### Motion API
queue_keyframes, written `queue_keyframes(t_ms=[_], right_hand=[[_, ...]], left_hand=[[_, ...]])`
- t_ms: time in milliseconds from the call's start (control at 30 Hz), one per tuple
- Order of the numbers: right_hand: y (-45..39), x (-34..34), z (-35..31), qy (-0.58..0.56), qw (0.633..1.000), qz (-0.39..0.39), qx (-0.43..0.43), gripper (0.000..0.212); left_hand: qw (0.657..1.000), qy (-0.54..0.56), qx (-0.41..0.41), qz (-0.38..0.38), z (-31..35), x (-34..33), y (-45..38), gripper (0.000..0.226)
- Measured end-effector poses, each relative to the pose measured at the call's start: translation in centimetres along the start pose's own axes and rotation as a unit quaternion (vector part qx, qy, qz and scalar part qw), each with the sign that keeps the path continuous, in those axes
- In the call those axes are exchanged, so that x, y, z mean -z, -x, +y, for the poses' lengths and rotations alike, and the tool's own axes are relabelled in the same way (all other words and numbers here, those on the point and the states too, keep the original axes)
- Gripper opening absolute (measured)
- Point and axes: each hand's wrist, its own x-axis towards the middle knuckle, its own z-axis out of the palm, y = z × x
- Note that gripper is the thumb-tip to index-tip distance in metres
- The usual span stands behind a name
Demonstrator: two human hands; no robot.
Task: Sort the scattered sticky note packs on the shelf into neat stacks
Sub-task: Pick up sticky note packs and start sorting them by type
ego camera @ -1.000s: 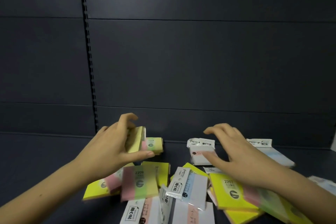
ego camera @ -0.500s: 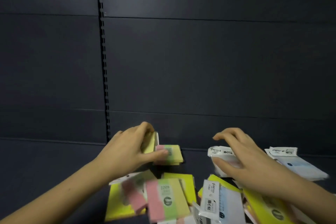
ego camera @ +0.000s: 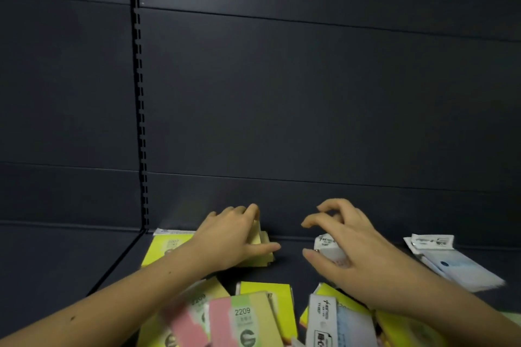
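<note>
Scattered sticky note packs lie on a dark shelf (ego camera: 287, 269). My left hand (ego camera: 231, 236) grips a pale yellow pack (ego camera: 263, 246) near the back wall, fingers over its top edge and thumb along its front. My right hand (ego camera: 355, 251) hovers with curled, spread fingers over a white-wrapped pack (ego camera: 328, 246), which it partly hides. In front lies a messy pile: a pink, green and yellow pack marked 2209 (ego camera: 244, 318), a plain yellow pack (ego camera: 265, 289) and a white and blue pack (ego camera: 335, 321).
A bright yellow pack (ego camera: 165, 248) lies at the back left, by the shelf's corner. Two white and blue packs (ego camera: 454, 262) lie at the right. The dark back wall (ego camera: 310, 121) rises just behind my hands, with a slotted upright (ego camera: 140, 121) at the left.
My left hand has carried its pale yellow pack back toward the wall, now covering the pink and green pack. My right hand has raised its fingers above the white pack. The view has shifted.
</note>
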Motion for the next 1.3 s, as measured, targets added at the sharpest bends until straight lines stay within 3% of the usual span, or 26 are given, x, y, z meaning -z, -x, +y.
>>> queue_keyframes(t_ms=[533,733,867,1000,1133,1300], right_hand=[[0.7,-1.0,1.6,-0.009,0.999,-0.035,-0.011,0.038],[0.5,-2.3,-0.3,0.003,0.998,-0.055,0.004,0.038],[0.5,-3.5,-2.7,0.020,0.996,-0.078,0.045,0.043],[0.4,-4.9,-5.9,0.051,0.987,-0.124,0.089,0.061],[0.0,-6.7,-8.1,0.076,0.969,-0.205,0.112,0.094],[0.0,-8.3,-9.0,0.125,0.964,-0.214,0.100,0.104]], left_hand=[[0.996,-0.070,-0.029,-0.049,1.3,-3.6,-2.5,0.079],[0.997,-0.042,-0.020,-0.066,1.1,-3.0,-2.3,0.078],[0.999,-0.016,-0.033,-0.007,-0.3,-1.3,-1.2,0.067],[0.999,0.012,-0.021,0.044,-3.0,1.9,1.3,0.069],[0.997,0.039,0.004,0.061,-5.4,4.2,4.6,0.047],[0.996,0.071,0.033,0.045,-7.1,5.3,8.8,0.037]])
